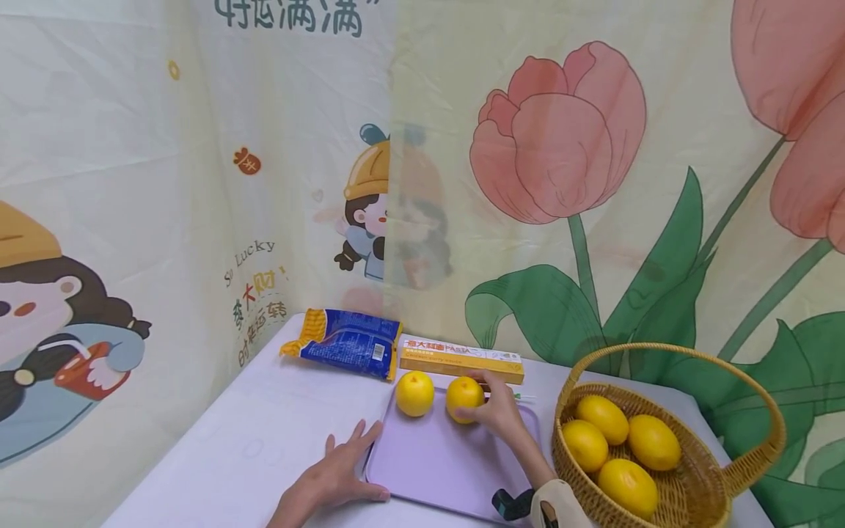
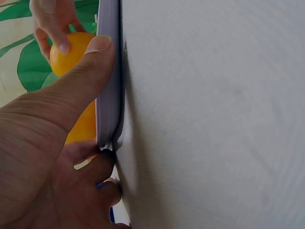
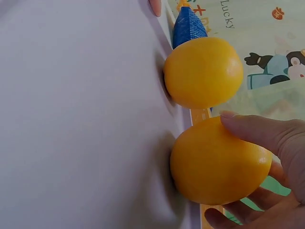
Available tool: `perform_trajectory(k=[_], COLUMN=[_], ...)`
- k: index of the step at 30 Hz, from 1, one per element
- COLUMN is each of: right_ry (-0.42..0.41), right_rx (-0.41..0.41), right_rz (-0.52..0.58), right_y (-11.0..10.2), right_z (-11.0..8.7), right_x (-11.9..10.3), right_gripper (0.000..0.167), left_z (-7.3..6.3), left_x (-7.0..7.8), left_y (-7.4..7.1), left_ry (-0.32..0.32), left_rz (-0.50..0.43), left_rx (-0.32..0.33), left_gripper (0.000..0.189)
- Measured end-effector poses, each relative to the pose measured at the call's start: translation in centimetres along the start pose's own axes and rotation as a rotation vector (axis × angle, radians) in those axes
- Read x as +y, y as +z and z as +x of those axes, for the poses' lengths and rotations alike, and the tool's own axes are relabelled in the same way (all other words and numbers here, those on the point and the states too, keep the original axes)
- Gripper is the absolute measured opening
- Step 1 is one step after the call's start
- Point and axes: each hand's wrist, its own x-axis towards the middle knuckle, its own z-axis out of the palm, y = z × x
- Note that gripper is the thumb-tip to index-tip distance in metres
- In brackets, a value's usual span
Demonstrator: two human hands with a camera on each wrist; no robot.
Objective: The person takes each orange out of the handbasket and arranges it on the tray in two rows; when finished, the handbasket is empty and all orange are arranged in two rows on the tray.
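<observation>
On the far side of a lilac tray (image 1: 442,455) sit two yellow-orange oranges. My right hand (image 1: 496,407) grips the right orange (image 3: 219,162), thumb on one side and fingers round the other; that orange rests on the tray or very close over it. The other orange (image 3: 204,72) sits to its left, a small gap apart. At the tray's near left corner is my left hand (image 1: 333,469), its fingers spread along the left side. Its thumb (image 2: 78,86) lies against the tray's rim in the left wrist view.
A wicker basket (image 1: 700,488) with a tall handle and several oranges (image 1: 627,488) stands right of the tray. Behind the tray lie a yellow pasta box (image 1: 462,361) and a blue-and-yellow packet (image 1: 353,343). Printed curtains hang behind the white table (image 1: 251,433).
</observation>
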Motion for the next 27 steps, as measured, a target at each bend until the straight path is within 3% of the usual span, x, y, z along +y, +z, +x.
perform_trajectory(k=[22,27], right_ry=[-0.033,-0.1], right_rx=[-0.018,0.01], right_rz=[0.007,-0.026], right_y=[-0.2,-1.6], right_z=[-0.7,-1.9], right_x=[0.5,-0.8], right_gripper=[0.081,0.084], left_z=[0.3,0.3], left_x=[0.1,0.2], left_y=[0.1,0.0], left_ry=[-0.013,-0.016], left_rz=[-0.003,0.0], left_rx=[-0.019,-0.022], left_gripper=[0.11,0.11])
